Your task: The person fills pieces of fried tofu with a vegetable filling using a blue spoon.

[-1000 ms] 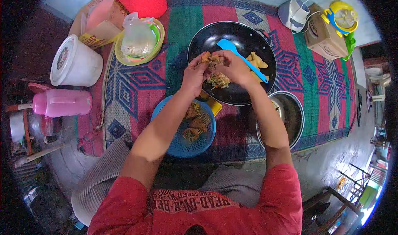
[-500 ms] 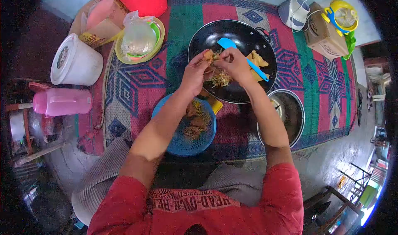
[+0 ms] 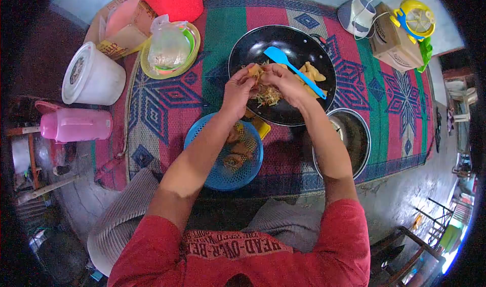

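Observation:
Over the left part of a black wok [image 3: 286,117], my two hands meet around a small golden-brown piece of fried tofu [image 3: 254,71]. My left hand [image 3: 239,90] pinches the tofu between thumb and fingers. Closed at its right side, my right hand [image 3: 284,83] presses shredded vegetables against it; its fingertips are partly hidden. More shredded vegetables [image 3: 269,95] lie in the wok below the hands. A blue spatula [image 3: 296,70] rests slantwise in the wok, beside several yellowish fried pieces [image 3: 314,73] on the right.
A blue basket [image 3: 221,181] with brown pieces stands under my left forearm, and a metal pot [image 3: 358,135] by my right one. Leftward are a pink thermos [image 3: 83,124], a white bucket [image 3: 99,79] and a yellow-rimmed bowl [image 3: 158,74]. A cardboard box [image 3: 392,49] sits far right on the patterned mat [image 3: 167,97].
My right hand has turned and lowered slightly, its fingers now closer against the tofu. My left hand still grips the tofu in nearly the same place. The view has shifted a little.

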Available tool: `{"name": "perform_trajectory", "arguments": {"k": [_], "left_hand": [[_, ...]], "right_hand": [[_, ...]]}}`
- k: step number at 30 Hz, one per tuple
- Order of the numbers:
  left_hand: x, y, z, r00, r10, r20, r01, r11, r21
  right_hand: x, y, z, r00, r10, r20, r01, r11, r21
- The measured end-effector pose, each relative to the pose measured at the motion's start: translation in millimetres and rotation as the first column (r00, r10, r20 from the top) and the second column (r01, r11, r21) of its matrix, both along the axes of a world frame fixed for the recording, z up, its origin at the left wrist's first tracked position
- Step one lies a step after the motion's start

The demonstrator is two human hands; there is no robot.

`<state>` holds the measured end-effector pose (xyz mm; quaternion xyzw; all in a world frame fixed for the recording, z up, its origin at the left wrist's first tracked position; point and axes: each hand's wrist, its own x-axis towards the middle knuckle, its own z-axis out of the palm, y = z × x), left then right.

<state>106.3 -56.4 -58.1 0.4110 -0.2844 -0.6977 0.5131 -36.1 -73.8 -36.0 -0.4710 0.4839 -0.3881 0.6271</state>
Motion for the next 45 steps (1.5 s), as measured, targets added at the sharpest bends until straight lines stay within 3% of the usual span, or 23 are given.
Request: {"name": "perform_trajectory", "arguments": {"k": [1,2,4,8,10,14,16,17,19,25,28,32,34,41,44,45], "left_hand": [[-1.0,0.0,2.5,1.000,0.001,-0.001,-0.001,1.000,-0.001],[-2.7,1.3,4.8,1.000,-0.003,0.027,0.004,1.000,-0.021],[-5.1,2.8,6.1,0.998,-0.009,0.056,0.012,0.999,-0.041],[-7.0,3.7,3.9,0.999,0.026,0.042,-0.022,0.996,-0.090],[-6.2,3.9,5.6,0.999,0.033,0.016,-0.031,0.996,-0.085],[-3.6,1.9,10.4,0.998,0.057,-0.002,-0.057,0.998,0.010],[-4.2,-1.2,7.7,0.998,0.059,-0.015,-0.059,0.998,0.007],[-5.2,-2.4,7.2,0.997,0.078,-0.005,-0.078,0.997,-0.010],[-7.2,-2.9,5.9,0.995,0.095,0.005,-0.095,0.995,-0.027],[-10.1,2.3,17.1,0.991,0.133,-0.017,-0.133,0.991,0.021],[-14.2,6.5,14.7,0.997,0.070,0.042,-0.070,0.998,0.002],[-13.6,9.6,18.6,0.997,0.065,-0.046,-0.063,0.998,0.029],[-9.3,8.1,12.3,0.998,0.031,-0.047,-0.031,1.000,0.001],[-7.3,7.5,13.5,0.995,0.022,-0.102,-0.015,0.998,0.065],[-4.9,8.1,15.7,0.990,0.001,-0.141,0.008,0.998,0.066],[-4.8,8.3,17.7,0.987,-0.006,-0.163,0.015,0.999,0.052]], "right_hand": [[0.2,-0.3,3.4,0.991,-0.017,0.133,0.003,0.994,0.107],[1.2,-0.1,2.2,0.991,-0.017,0.132,0.003,0.994,0.108],[4.3,0.1,-4.0,0.998,-0.042,-0.050,0.037,0.995,-0.089],[5.0,-0.4,-17.2,0.987,-0.089,-0.132,0.068,0.985,-0.157],[4.6,-1.2,-22.1,0.911,-0.141,-0.387,0.012,0.948,-0.317],[9.8,6.6,-2.2,0.845,-0.162,-0.510,-0.052,0.924,-0.380],[16.8,15.3,5.2,0.765,-0.332,-0.552,-0.085,0.798,-0.597],[18.8,17.2,7.3,0.765,-0.332,-0.552,-0.086,0.797,-0.598],[21.2,20.1,10.4,0.722,-0.434,-0.538,-0.172,0.642,-0.747],[14.4,16.6,21.2,0.605,-0.369,-0.706,-0.235,0.764,-0.601],[16.6,15.8,25.0,0.632,-0.415,-0.654,-0.173,0.748,-0.641],[15.0,17.6,25.9,0.640,-0.412,-0.648,-0.214,0.715,-0.666],[14.2,22.4,33.5,0.736,-0.281,-0.616,-0.231,0.751,-0.618],[4.6,16.3,26.9,0.641,-0.265,-0.721,-0.316,0.765,-0.562],[-3.5,6.9,14.1,0.667,-0.346,-0.660,-0.263,0.720,-0.643],[-4.9,3.0,3.7,0.807,-0.284,-0.518,-0.076,0.820,-0.567]]}}
